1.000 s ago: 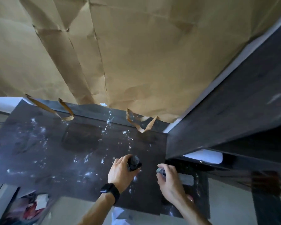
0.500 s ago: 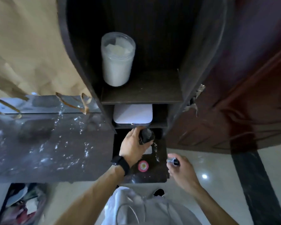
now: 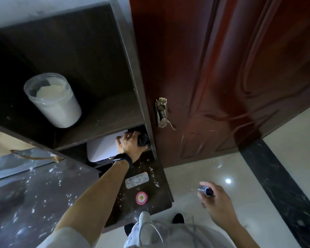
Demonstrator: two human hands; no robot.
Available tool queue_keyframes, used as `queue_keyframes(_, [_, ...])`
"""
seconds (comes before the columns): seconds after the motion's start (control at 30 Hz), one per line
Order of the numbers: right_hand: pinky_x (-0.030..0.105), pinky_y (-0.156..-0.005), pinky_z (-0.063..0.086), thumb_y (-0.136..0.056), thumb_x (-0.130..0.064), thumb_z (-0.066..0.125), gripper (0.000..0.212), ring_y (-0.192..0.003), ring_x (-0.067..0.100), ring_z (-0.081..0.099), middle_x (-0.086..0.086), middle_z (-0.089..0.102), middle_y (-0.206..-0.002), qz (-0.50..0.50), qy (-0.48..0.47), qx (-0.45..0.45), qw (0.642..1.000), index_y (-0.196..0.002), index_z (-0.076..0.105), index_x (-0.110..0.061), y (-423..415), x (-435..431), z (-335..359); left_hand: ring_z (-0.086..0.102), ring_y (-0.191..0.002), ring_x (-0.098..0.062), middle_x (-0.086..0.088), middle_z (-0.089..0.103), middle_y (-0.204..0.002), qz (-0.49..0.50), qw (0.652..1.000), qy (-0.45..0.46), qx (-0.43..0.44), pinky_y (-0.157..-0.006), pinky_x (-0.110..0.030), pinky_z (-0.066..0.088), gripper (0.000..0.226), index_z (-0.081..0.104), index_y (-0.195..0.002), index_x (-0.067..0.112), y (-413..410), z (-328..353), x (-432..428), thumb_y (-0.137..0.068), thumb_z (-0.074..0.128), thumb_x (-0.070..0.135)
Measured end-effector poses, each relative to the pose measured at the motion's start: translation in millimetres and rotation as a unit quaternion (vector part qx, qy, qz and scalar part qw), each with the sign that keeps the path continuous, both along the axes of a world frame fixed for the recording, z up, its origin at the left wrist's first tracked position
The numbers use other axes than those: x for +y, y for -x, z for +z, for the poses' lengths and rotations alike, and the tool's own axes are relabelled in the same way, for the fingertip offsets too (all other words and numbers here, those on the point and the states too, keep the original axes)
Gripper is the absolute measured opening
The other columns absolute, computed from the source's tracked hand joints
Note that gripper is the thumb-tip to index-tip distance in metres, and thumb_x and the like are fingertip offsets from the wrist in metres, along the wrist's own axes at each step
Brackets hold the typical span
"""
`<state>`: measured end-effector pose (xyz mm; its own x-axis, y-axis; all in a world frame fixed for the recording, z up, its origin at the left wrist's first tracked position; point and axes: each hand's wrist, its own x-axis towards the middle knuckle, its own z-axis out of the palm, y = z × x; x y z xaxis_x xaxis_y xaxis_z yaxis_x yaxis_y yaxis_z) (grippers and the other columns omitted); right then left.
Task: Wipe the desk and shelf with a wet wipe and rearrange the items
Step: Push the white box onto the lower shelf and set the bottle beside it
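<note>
My left hand [image 3: 128, 145] reaches into the lower compartment of the dark shelf unit [image 3: 132, 72] and grips a small black object [image 3: 143, 139] at the compartment's right side, next to a white box [image 3: 102, 147]. My right hand [image 3: 216, 203] hangs over the floor to the right of the desk and holds a small silver and dark tube [image 3: 205, 190]. The dark desk [image 3: 34, 194] at the lower left is speckled with white dust. A clear jar of white powder [image 3: 54, 101] stands on the shelf above. No wipe is in sight.
A red-brown door [image 3: 222, 68] with a brass handle [image 3: 162, 113] stands just right of the shelf. On the desk's right end lie a pale label [image 3: 136, 180] and a round pink sticker [image 3: 141, 198]. Brown paper [image 3: 0, 142] covers the wall at left. Glossy floor tiles [image 3: 258, 176] spread to the right.
The view swung right from the desk to the shelf and door. My left hand carried the black object up into the lower compartment. My right hand dropped away to the right with the tube.
</note>
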<state>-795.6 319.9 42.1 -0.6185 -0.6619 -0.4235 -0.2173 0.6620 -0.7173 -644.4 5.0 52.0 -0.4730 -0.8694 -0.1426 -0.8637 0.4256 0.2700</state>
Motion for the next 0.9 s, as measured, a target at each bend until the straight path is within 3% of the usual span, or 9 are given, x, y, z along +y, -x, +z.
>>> queue_keyframes(0.07, [0.018, -0.074, 0.045, -0.089, -0.027, 0.069, 0.026, -0.082, 0.009, 0.064, 0.000, 0.067, -0.094, 0.008, -0.004, 0.005, 1.000, -0.115, 0.064, -0.030, 1, 1, 0, 0.039, -0.134, -0.025, -0.003, 0.054, -0.140, -0.002, 1.000, 0.001, -0.012, -0.107, -0.044, 0.022, 0.056, 0.049, -0.133, 0.030, 2, -6, -5, -0.085, 0.067, 0.052])
queue_keyframes(0.17, [0.018, -0.077, 0.044, -0.088, -0.025, 0.071, 0.028, -0.085, 0.007, 0.064, -0.003, 0.065, -0.099, 0.016, 0.000, 0.015, 1.000, -0.114, 0.066, -0.030, -2, -5, 2, 0.036, -0.136, -0.025, -0.001, 0.051, -0.143, 0.005, 1.000, 0.007, -0.024, -0.108, -0.044, 0.021, 0.060, 0.049, -0.136, 0.029, 2, -14, -12, -0.086, 0.064, 0.058])
queue_keyframes(0.3, [0.006, -0.078, 0.041, -0.088, -0.022, 0.072, 0.029, -0.089, 0.004, 0.063, -0.005, 0.061, -0.106, 0.069, 0.017, 0.048, 0.996, -0.116, 0.067, -0.028, -13, -21, 1, 0.035, -0.137, -0.025, -0.001, 0.050, -0.145, -0.003, 0.999, 0.028, -0.029, -0.109, -0.044, 0.022, 0.062, 0.049, -0.139, 0.026, 3, -18, -16, -0.086, 0.063, 0.057])
queue_keyframes(0.5, [0.029, -0.085, 0.054, -0.093, -0.028, 0.066, 0.033, -0.089, 0.013, 0.067, 0.000, 0.066, -0.110, 0.140, 0.025, 0.067, 0.988, -0.126, 0.061, -0.024, -43, -72, -6, 0.034, -0.140, -0.030, -0.006, 0.039, -0.154, 0.005, 0.997, 0.031, 0.069, -0.114, -0.046, 0.025, 0.072, 0.035, -0.151, 0.020, -21, -3, 18, -0.089, 0.066, 0.040])
queue_keyframes(0.6, [0.027, -0.082, 0.053, -0.093, -0.035, 0.066, 0.035, -0.091, 0.012, 0.067, -0.003, 0.068, -0.110, 0.164, 0.037, 0.099, 0.981, -0.126, 0.059, -0.025, -60, -116, -12, 0.043, -0.135, -0.034, -0.010, 0.044, -0.151, -0.018, 0.985, 0.106, 0.132, -0.105, -0.053, 0.042, 0.062, 0.047, -0.143, 0.014, -64, 8, 44, -0.085, 0.069, 0.020])
queue_keyframes(0.67, [0.016, -0.072, 0.046, -0.092, -0.034, 0.066, 0.033, -0.086, 0.008, 0.063, -0.001, 0.066, -0.111, 0.187, 0.058, 0.129, 0.972, -0.124, 0.060, -0.027, -70, -148, -17, 0.045, -0.133, -0.036, -0.013, 0.046, -0.147, -0.026, 0.969, 0.186, 0.161, -0.099, -0.055, 0.045, 0.063, 0.051, -0.137, 0.011, -95, 15, 56, -0.077, 0.071, 0.010])
queue_keyframes(0.77, [0.021, -0.069, 0.042, -0.090, -0.031, 0.068, 0.028, -0.079, 0.008, 0.056, 0.002, 0.062, -0.109, 0.196, 0.074, 0.184, 0.960, -0.116, 0.061, -0.028, -83, -191, -20, 0.035, -0.140, -0.038, -0.017, 0.034, -0.152, 0.006, 0.940, 0.299, 0.165, -0.114, -0.057, 0.032, 0.071, 0.041, -0.145, 0.013, -129, 34, 62, -0.079, 0.067, 0.014])
queue_keyframes(0.9, [0.038, -0.069, 0.054, -0.085, -0.024, 0.075, 0.030, -0.085, 0.033, 0.066, 0.013, 0.061, -0.106, 0.177, 0.084, 0.253, 0.947, -0.112, 0.063, -0.016, -94, -225, -26, 0.010, -0.153, -0.030, -0.011, 0.011, -0.164, 0.035, 0.931, 0.351, 0.098, -0.123, -0.050, 0.004, 0.081, 0.016, -0.158, 0.020, -153, 65, 48, -0.090, 0.057, 0.034])
